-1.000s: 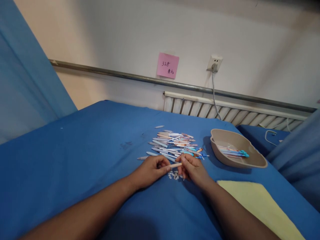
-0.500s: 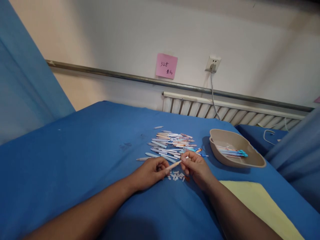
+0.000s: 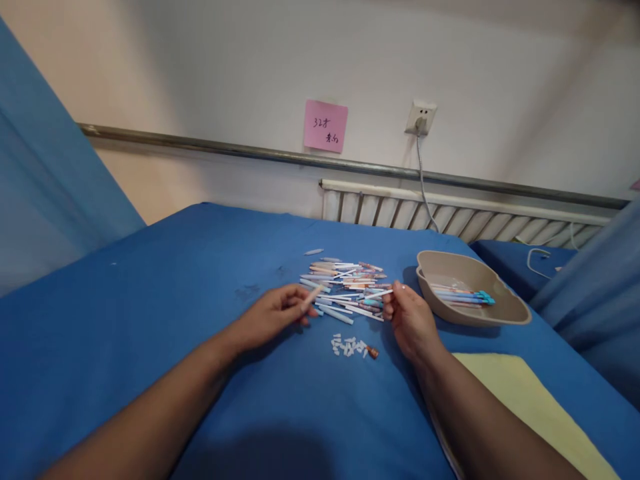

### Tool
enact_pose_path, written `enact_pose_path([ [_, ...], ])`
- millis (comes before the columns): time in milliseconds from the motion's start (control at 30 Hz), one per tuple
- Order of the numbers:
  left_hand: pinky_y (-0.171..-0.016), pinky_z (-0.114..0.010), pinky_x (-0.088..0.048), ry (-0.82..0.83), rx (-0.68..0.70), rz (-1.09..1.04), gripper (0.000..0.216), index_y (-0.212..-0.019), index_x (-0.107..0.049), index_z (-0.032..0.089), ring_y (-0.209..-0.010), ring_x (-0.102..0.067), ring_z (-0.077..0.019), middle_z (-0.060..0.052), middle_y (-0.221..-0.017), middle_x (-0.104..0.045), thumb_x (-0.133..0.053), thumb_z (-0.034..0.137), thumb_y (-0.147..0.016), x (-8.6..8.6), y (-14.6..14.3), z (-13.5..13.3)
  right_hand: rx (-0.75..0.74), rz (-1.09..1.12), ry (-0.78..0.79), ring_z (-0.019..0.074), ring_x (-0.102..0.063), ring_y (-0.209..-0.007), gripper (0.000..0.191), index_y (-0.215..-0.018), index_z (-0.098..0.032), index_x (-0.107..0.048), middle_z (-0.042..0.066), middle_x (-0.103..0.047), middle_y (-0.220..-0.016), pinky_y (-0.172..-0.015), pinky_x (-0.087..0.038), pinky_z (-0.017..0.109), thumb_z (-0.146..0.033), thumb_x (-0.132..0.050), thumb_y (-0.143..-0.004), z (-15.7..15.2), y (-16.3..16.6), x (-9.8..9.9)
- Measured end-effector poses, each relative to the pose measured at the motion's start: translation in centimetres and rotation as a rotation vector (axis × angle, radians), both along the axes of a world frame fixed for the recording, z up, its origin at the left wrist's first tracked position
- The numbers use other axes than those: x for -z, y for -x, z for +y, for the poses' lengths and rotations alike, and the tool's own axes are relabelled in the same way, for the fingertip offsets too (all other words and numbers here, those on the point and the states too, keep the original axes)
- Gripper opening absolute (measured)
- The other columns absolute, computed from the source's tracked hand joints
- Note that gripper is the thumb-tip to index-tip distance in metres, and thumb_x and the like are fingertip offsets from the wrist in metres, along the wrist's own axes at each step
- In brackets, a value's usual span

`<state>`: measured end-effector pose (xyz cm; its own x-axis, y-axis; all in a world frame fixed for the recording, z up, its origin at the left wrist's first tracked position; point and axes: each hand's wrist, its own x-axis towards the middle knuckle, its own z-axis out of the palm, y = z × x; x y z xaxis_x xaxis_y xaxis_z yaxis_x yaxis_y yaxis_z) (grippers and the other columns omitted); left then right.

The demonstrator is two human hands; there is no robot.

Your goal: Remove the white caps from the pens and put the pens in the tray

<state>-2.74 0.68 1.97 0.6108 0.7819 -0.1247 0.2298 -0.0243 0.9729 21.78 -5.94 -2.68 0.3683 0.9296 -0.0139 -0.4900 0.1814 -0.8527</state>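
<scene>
My left hand [image 3: 273, 313] pinches a beige pen barrel [image 3: 313, 294], which tilts up to the right. In my right hand [image 3: 413, 320], thumb and fingers grip one end of a thin white pen refill [image 3: 379, 293] pointing left. Between and beyond the hands lies a pile of loose pen parts [image 3: 357, 283], with barrels in beige, grey and pale blue and several white refills. Closer to me is a small heap of tiny white pieces [image 3: 345, 346], with a brown transparent piece [image 3: 372, 351] at its right.
A beige tray [image 3: 465, 318] holding several pens [image 3: 463, 297] with blue tops stands at the right. In front of it lies a yellow sheet [image 3: 515, 393]. Blue cloth [image 3: 150, 320] covers the table. Against the wall are a radiator [image 3: 380, 205] and a plugged socket [image 3: 421, 118].
My hands have moved apart, the left one leftward with the beige barrel, the right one slightly up and rightward. A white refill now shows in my right hand.
</scene>
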Motion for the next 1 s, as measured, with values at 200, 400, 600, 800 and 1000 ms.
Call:
enact_pose_path([
  [200, -0.048, -0.021, -0.033, -0.222, -0.442, -0.009, 0.013, -0.073, -0.050, 0.018, -0.050, -0.042, -0.0094, 0.006, -0.056, -0.045, -0.057, 0.029, -0.072, 1.1, 1.0, 2.8, -0.054, 0.276, 0.083, 0.0043, -0.042, -0.049, 0.028, -0.072, -0.017, -0.054, -0.005, -0.051, -0.062, -0.043, -0.035, 0.015, -0.026, -0.079, -0.064, 0.3, -1.0, 0.0],
  [400, -0.047, -0.021, -0.026, -0.517, -0.455, 0.318, 0.032, -0.059, -0.047, 0.018, -0.049, -0.037, -0.0095, 0.007, -0.051, -0.038, -0.059, 0.045, -0.071, 1.7, 0.7, 3.0, -0.117, 0.348, 0.050, 0.0038, -0.038, -0.047, 0.027, -0.067, -0.017, -0.050, -0.008, -0.041, -0.056, -0.041, -0.033, 0.015, -0.019, -0.077, -0.063, 0.1, -0.8, -0.5],
  [600, -0.063, -0.023, -0.037, -0.684, 0.086, 0.490, 0.018, -0.072, -0.063, 0.019, -0.067, -0.054, -0.0136, 0.002, -0.070, -0.060, -0.053, 0.032, -0.079, 1.5, 0.3, 1.5, -0.112, 0.174, 0.036, 0.0048, -0.039, -0.048, 0.024, -0.072, -0.016, -0.057, -0.006, -0.046, -0.058, -0.044, -0.031, 0.018, -0.025, -0.078, -0.063, -0.2, 0.2, -0.4],
  [800, -0.068, -0.026, -0.037, -0.809, 0.158, 0.615, 0.017, -0.079, -0.066, 0.021, -0.075, -0.057, -0.0177, -0.003, -0.078, -0.065, -0.051, 0.029, -0.083, 2.3, -0.6, 1.1, -0.154, -0.011, 0.034, 0.0069, -0.041, -0.049, 0.026, -0.074, -0.016, -0.062, -0.004, -0.051, -0.058, -0.046, -0.030, 0.020, -0.037, -0.075, -0.066, -0.5, 1.3, 0.0],
  [1000, -0.068, -0.028, -0.036, -0.793, 0.140, 0.593, 0.018, -0.075, -0.064, 0.020, -0.074, -0.055, -0.0195, -0.005, -0.076, -0.063, -0.052, 0.031, -0.083, 2.1, -0.9, 0.8, -0.181, -0.142, 0.043, 0.0075, -0.043, -0.048, 0.028, -0.076, -0.017, -0.062, -0.004, -0.053, -0.058, -0.047, -0.031, 0.021, -0.041, -0.073, -0.068, -0.7, 1.7, 0.2],
])
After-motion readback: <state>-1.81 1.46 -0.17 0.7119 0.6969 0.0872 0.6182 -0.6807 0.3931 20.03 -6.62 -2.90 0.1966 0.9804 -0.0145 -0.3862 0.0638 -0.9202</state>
